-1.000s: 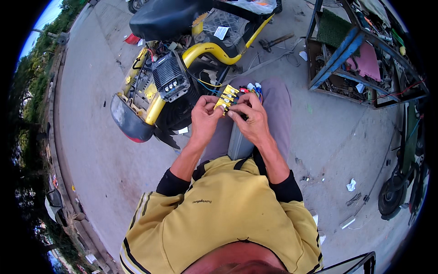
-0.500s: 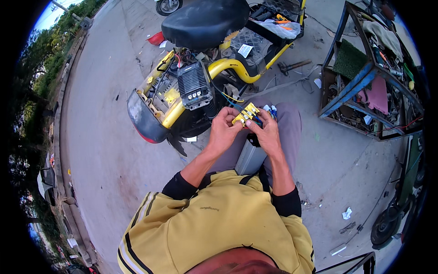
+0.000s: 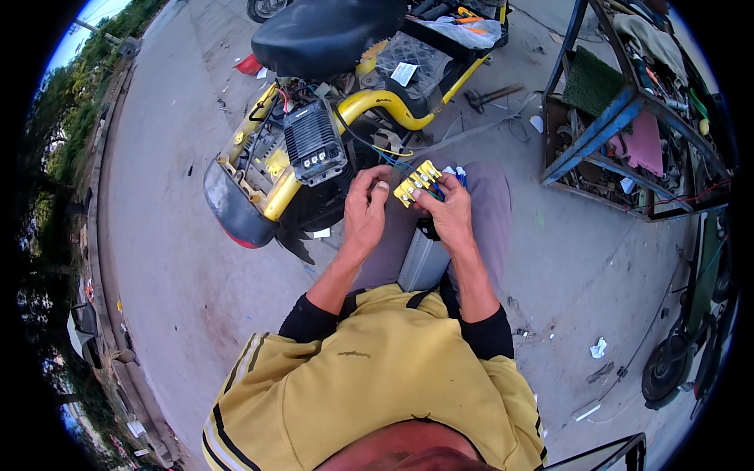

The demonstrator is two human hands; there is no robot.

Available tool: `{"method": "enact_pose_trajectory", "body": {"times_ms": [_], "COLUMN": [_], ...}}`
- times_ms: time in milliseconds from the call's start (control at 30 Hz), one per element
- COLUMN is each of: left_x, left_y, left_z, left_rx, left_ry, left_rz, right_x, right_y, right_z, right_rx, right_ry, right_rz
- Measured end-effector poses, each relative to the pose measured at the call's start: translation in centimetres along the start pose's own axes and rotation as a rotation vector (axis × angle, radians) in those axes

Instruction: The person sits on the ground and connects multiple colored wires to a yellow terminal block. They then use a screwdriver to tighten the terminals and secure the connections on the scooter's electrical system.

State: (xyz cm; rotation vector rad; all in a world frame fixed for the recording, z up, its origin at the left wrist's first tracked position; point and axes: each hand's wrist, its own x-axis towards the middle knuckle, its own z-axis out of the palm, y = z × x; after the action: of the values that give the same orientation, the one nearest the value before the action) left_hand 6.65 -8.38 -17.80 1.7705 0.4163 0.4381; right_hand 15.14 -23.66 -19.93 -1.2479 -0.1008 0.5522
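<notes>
Both hands meet over the person's lap, sharing a small yellow connector block [image 3: 417, 182]. The left hand [image 3: 366, 210] pinches the block's near end between thumb and fingertips, and the right hand [image 3: 450, 212] wraps around its other side, fingers curled tight over it and over the blue wires [image 3: 454, 177] that run from it. The block sits just above the knees, tilted, with its row of pale terminals facing up. Below the hands a grey metal box [image 3: 422, 263] rests on the lap. Just ahead lies a yellow scooter [image 3: 271, 169] with its panels off, a black finned controller [image 3: 312, 144] exposed on the frame and a black seat [image 3: 330, 35] beyond. To the right stands a blue rack [image 3: 605, 122] of scrap.
</notes>
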Motion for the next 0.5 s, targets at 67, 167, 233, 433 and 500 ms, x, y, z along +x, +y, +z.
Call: {"method": "enact_pose_trajectory", "body": {"times_ms": [67, 167, 233, 433, 500], "left_x": [0.7, 2.3, 2.8, 3.8, 3.1], "left_y": [-0.9, -0.9, -0.5, -1.4, -2.3], "left_z": [-0.2, 0.8, 1.2, 0.4, 0.1], "left_rx": [-0.131, -0.031, -0.045, 0.118, 0.278], "left_ry": [-0.020, -0.127, -0.164, -0.189, -0.076], "left_rz": [-0.040, 0.071, 0.039, 0.087, 0.171], "right_x": [0.0, 0.4, 0.6, 0.6, 0.3], "right_y": [-0.5, -0.2, 0.2, 0.1, -0.3], "right_z": [-0.1, -0.7, -0.9, -0.9, -0.5], "right_rx": [0.024, 0.043, 0.049, 0.012, 0.029], "right_ry": [-0.053, -0.086, -0.088, -0.062, -0.039], "right_rz": [0.029, 0.055, 0.060, 0.064, 0.072]}}
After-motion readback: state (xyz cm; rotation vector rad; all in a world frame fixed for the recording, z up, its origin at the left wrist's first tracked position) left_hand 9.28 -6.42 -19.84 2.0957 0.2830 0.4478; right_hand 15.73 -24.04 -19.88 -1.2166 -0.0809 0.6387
